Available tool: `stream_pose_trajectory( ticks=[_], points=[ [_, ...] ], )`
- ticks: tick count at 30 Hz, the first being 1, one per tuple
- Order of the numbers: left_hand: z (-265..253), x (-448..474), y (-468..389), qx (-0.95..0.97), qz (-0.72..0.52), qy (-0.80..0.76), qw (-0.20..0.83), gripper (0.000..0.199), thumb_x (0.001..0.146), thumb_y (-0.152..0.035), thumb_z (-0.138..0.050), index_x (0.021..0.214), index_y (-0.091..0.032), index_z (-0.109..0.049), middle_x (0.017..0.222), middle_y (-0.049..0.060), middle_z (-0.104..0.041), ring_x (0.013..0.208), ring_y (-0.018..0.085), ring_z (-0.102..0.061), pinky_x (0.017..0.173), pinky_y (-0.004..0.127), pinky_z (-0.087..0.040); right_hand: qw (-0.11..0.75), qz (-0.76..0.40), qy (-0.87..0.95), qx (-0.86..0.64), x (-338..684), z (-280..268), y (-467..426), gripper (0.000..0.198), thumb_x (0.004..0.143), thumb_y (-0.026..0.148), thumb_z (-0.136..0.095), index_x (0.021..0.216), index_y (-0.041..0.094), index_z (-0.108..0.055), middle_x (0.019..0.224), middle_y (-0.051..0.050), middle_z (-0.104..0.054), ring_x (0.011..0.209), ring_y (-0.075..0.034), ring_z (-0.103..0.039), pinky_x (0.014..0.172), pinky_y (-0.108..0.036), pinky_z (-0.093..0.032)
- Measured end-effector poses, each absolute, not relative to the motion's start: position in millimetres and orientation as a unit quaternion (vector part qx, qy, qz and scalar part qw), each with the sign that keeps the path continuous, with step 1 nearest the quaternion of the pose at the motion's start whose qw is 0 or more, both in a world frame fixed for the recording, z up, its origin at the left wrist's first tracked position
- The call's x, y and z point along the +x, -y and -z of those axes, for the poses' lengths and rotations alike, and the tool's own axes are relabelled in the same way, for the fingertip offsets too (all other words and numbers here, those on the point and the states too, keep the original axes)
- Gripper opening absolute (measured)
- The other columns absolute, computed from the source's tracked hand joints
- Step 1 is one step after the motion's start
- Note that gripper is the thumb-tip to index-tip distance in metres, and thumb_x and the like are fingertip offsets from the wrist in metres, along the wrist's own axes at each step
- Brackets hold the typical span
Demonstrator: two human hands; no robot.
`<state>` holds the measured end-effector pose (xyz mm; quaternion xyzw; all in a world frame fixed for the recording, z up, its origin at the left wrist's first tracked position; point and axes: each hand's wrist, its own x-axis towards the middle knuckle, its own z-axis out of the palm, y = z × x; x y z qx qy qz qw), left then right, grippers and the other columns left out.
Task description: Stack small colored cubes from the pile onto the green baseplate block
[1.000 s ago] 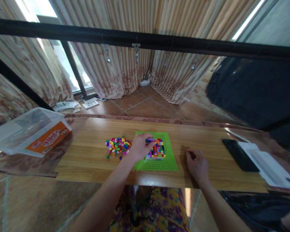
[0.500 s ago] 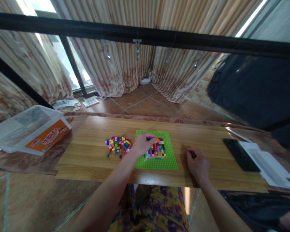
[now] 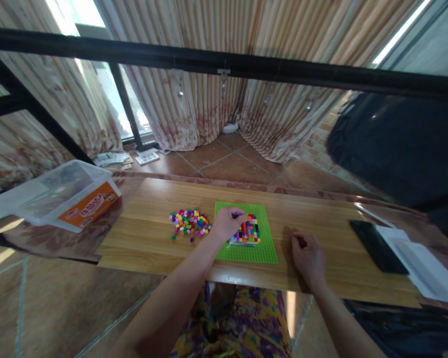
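My left hand (image 3: 227,223) reaches over the left side of a block of many-coloured toy bricks (image 3: 251,229), its fingers pinched at the top. A small dark purple brick (image 3: 235,215) shows between thumb and forefinger. The brick block stands on a green studded baseplate (image 3: 268,243), and my hand hides its left part. To the left, a pile of loose coloured bricks (image 3: 189,222) lies on the wooden tabletop. My right hand (image 3: 309,257) rests on the wood right of the baseplate, loosely curled into a fist; I see nothing in it.
A clear plastic box (image 3: 69,194) with an orange label stands left of the board (image 3: 134,238). At the right end lie a black phone-like slab (image 3: 379,247) and a white tray-like piece (image 3: 423,266). A black metal bar (image 3: 224,64) crosses in front of the curtains.
The whole view has shifted slightly, so everything sits a little further right. Over the brick block, my left hand keeps nearly the same pinch; the right hand stays resting.
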<state>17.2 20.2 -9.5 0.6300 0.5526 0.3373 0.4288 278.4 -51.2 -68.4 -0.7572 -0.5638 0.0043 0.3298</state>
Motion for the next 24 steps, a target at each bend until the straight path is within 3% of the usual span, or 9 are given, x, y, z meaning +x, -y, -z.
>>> stream_pose_trajectory(
  ticks=[4, 7, 10, 13, 18, 24],
  points=[
    [9, 20, -14, 0.63, -0.352, -0.561, 0.405, 0.014, 0.081, -0.025, -0.065, 0.089, -0.018, -0.075, 0.089, 0.004, -0.076, 0.081, 0.017, -0.069, 0.08, 0.029, -0.053, 0.314, -0.007, 0.567, -0.761, 280, 71, 51, 0.038, 0.08, 0.043, -0.044, 0.087, 0.015, -0.069, 0.087, -0.012, -0.068, 0.076, -0.022, -0.058, 0.067, -0.033, -0.041],
    [8, 16, -5, 0.631, -0.376, -0.568, 0.371, 0.022, 0.082, -0.028, -0.066, 0.101, -0.018, -0.072, 0.101, 0.006, -0.075, 0.094, 0.019, -0.068, 0.089, 0.032, -0.052, 0.301, -0.006, 0.57, -0.764, 283, 72, 52, 0.039, 0.08, 0.044, -0.043, 0.087, 0.016, -0.069, 0.089, -0.013, -0.067, 0.076, -0.022, -0.058, 0.066, -0.033, -0.041],
    [10, -1, 4, 0.65, -0.392, -0.589, 0.276, 0.03, 0.087, -0.029, -0.059, 0.114, -0.017, -0.067, 0.115, 0.008, -0.07, 0.11, 0.02, -0.062, 0.101, 0.034, -0.046, 0.293, -0.011, 0.571, -0.767, 286, 75, 52, 0.038, 0.08, 0.045, -0.045, 0.088, 0.017, -0.069, 0.089, -0.012, -0.067, 0.076, -0.023, -0.058, 0.066, -0.034, -0.04],
    [11, -35, 5, 0.676, -0.313, -0.647, 0.161, 0.03, 0.09, -0.02, -0.05, 0.117, -0.02, -0.064, 0.119, 0.006, -0.068, 0.113, 0.018, -0.059, 0.104, 0.033, -0.043, 0.29, -0.001, 0.577, -0.763, 288, 77, 53, 0.039, 0.082, 0.044, -0.043, 0.09, 0.017, -0.069, 0.089, -0.012, -0.067, 0.074, -0.023, -0.057, 0.065, -0.034, -0.04],
    [11, -94, -4, 0.67, -0.241, -0.69, 0.133, 0.038, 0.084, -0.011, -0.049, 0.116, -0.02, -0.066, 0.128, 0.01, -0.062, 0.118, 0.024, -0.054, 0.103, 0.043, -0.04, 0.282, 0.016, 0.588, -0.758, 289, 79, 53, 0.038, 0.082, 0.043, -0.043, 0.089, 0.017, -0.07, 0.09, -0.012, -0.067, 0.075, -0.024, -0.058, 0.066, -0.035, -0.041],
    [14, -111, -10, 0.717, -0.164, -0.663, 0.142, 0.035, 0.082, -0.021, -0.055, 0.113, -0.03, -0.069, 0.141, 0.007, -0.053, 0.127, 0.031, -0.045, 0.103, 0.052, -0.035, 0.275, 0.013, 0.586, -0.762, 289, 78, 52, 0.037, 0.082, 0.043, -0.044, 0.089, 0.018, -0.07, 0.089, -0.012, -0.068, 0.074, -0.023, -0.058, 0.066, -0.035, -0.041]
  ],
)
